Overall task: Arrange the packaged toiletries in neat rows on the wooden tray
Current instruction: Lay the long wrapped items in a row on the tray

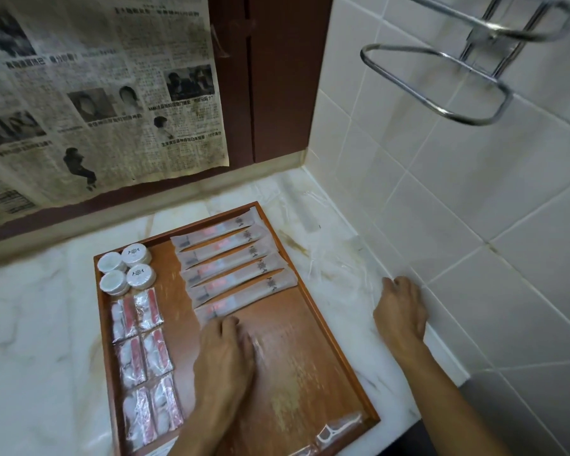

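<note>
Left hand (pixel 226 348) touches nearest long packet (pixel 244 296).

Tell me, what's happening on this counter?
A person is laying out packaged toiletries on a wooden tray. Long sachets lie in a row at the far end, round tubs sit in the far left corner, and small packets run in two columns down the left side. The left hand rests on the tray by the nearest sachet, over a blurred clear wrapper. The right hand rests on the counter beside the tiled wall.
</note>
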The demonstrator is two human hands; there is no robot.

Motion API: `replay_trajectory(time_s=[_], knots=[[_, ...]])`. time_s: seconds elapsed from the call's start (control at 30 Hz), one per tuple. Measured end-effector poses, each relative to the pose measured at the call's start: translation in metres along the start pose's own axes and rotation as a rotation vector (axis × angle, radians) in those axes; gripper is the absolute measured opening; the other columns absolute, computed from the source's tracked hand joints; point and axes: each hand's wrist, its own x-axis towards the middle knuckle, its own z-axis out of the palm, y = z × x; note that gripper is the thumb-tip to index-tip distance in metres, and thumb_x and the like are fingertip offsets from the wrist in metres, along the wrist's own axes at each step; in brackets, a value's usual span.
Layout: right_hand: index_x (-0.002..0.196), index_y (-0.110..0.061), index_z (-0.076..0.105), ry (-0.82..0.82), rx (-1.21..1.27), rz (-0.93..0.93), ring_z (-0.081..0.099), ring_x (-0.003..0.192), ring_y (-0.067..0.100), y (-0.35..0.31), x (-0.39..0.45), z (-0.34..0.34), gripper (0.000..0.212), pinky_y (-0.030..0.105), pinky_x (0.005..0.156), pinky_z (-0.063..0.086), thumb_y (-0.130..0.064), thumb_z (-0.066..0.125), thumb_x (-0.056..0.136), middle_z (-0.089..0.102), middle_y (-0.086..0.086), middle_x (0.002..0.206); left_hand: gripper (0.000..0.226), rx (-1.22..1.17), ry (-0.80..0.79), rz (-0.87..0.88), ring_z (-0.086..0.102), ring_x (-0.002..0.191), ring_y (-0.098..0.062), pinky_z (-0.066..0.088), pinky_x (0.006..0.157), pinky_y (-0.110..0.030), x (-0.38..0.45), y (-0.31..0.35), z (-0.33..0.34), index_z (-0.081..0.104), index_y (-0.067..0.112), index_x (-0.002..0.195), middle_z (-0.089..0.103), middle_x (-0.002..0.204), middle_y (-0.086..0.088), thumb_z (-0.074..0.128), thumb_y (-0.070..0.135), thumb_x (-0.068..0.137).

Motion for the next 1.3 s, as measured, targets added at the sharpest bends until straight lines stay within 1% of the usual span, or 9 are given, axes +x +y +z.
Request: replay_trajectory(time_s=[0.2,0.53,0.67,0.8,0.93,1.03,1.1,1.17,1.3], knots=[[0.097,-0.002,0.065,0.011,-0.057,-0.027,0.058,0.084,0.036,0.004,0.004,0.006,0.021,0.036,0.055,0.047,0.003,0.065,0.077,0.062,0.018,0.087,0.021,0.111,-0.037,0.047,0.057,0.091,-0.034,0.05,0.057,-0.038,0.002,-0.002,0.007,0.058,0.012,0.094,0.055,0.098,-0.011,0.072,0.02,0.08],[0.058,0.004,0.056,0.118,-0.005,-0.089,0.055,0.054,0.037,0.004,0.011,0.005,0.022,0.032,0.038,0.042,0.018,0.071,0.049,0.052,0.02,0.062,0.017,0.094,-0.03,0.048,0.054,0.085,-0.028,0.048,0.061,-0.035,0.006,-0.004,0.006,0.057,0.012,0.094,0.056,0.093,-0.008,0.067,0.021,0.083],[0.059,0.004,0.058,0.189,0.009,-0.084,0.055,0.05,0.036,-0.001,0.011,-0.013,0.022,0.03,0.039,0.042,0.018,0.072,0.05,0.053,0.02,0.062,0.016,0.094,-0.046,0.066,0.055,0.084,-0.028,0.048,0.058,-0.035,0.009,-0.003,0.001,0.057,0.012,0.094,0.058,0.092,-0.008,0.066,0.02,0.084],[0.086,-0.002,0.07,0.258,0.296,-0.12,0.06,0.071,0.034,-0.023,0.0,-0.046,0.008,0.034,0.056,0.047,0.001,0.064,0.081,0.063,0.014,0.083,0.021,-0.067,-0.059,0.086,0.062,0.087,-0.022,0.054,0.064,-0.034,0.017,0.011,-0.016,0.062,0.014,0.108,0.064,0.101,-0.003,0.062,0.025,0.09],[0.092,-0.023,0.069,-0.138,0.954,-0.077,0.06,0.082,0.004,-0.072,-0.026,-0.083,0.013,0.013,0.07,0.045,-0.013,0.061,0.091,0.066,-0.012,0.092,0.017,-0.52,-0.149,-0.076,0.06,0.089,0.0,0.048,0.073,-0.014,0.033,0.042,-0.046,0.063,0.027,0.108,0.065,0.098,0.017,0.059,0.036,0.094],[0.085,-0.025,0.07,-0.403,1.284,0.034,0.065,0.086,0.009,-0.104,-0.04,-0.09,0.018,0.023,0.079,0.052,-0.008,0.064,0.089,0.07,-0.007,0.089,0.012,-0.756,-0.199,-0.153,0.06,0.09,0.006,0.053,0.081,-0.022,0.042,0.051,-0.063,0.066,0.033,0.102,0.068,0.094,0.02,0.059,0.039,0.094],[0.088,-0.017,0.07,-0.568,1.414,0.107,0.067,0.088,0.018,-0.119,-0.047,-0.089,0.013,0.033,0.082,0.053,-0.005,0.064,0.089,0.071,0.002,0.09,0.012,-0.818,-0.186,-0.179,0.062,0.089,0.006,0.055,0.082,-0.03,0.044,0.046,-0.072,0.068,0.032,0.099,0.069,0.092,0.023,0.06,0.038,0.093],[0.092,-0.011,0.069,-0.709,1.468,0.14,0.067,0.084,0.019,-0.13,-0.054,-0.088,0.01,0.032,0.078,0.053,-0.004,0.063,0.089,0.071,0.007,0.088,0.013,-0.85,-0.192,-0.194,0.065,0.088,0.001,0.056,0.081,-0.033,0.044,0.037,-0.077,0.071,0.029,0.097,0.07,0.093,0.022,0.062,0.036,0.093],[0.096,-0.008,0.067,-0.85,1.5,0.131,0.068,0.082,0.02,-0.144,-0.068,-0.083,0.011,0.033,0.077,0.053,-0.003,0.06,0.09,0.072,0.008,0.085,0.006,-0.894,-0.193,-0.226,0.065,0.076,-0.005,0.051,0.067,-0.022,0.04,0.02,-0.082,0.073,0.022,0.089,0.072,0.085,0.009,0.067,0.025,0.09]])
